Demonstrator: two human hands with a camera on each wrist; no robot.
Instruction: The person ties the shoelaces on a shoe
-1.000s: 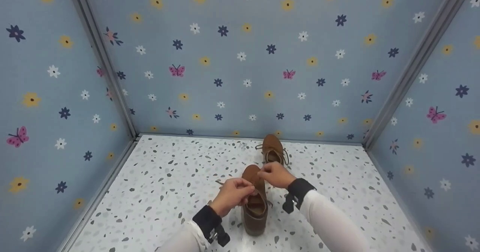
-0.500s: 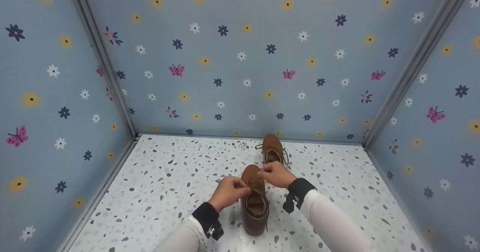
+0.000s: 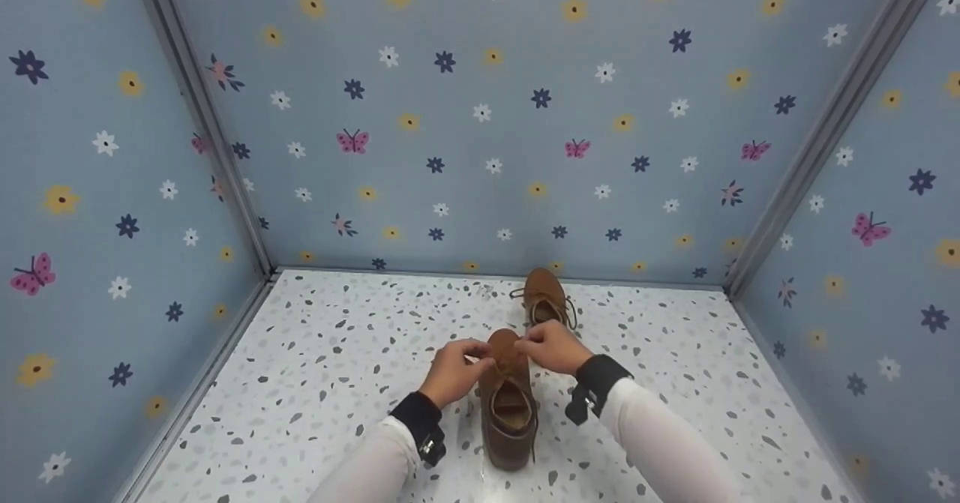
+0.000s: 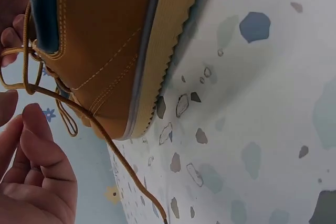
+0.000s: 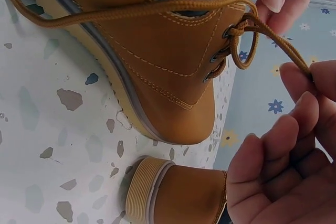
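In the head view a brown lace-up ankle boot stands on the floor, toe pointing away. My right hand is over its front. The right wrist view shows that thumb and forefinger pinching a doubled strand of the brown shoelace. On the boot's left side is my left hand, its thumb and forefinger bent and a little apart, close to the lacing. By the left wrist view, those fingertips are just below a lace crossing, with no lace seen between them. A lace end hangs across the boot's side.
A second matching boot stands farther away, near the back wall, its laces loose at both sides. The floor is white with grey speckles. Blue flowered panels enclose it at the back, left and right.
My left hand has moved forward from near the boot's opening to beside its lacing, and its thumb and forefinger have parted. A lace strand now hangs down the boot's right side. My right hand stays put.
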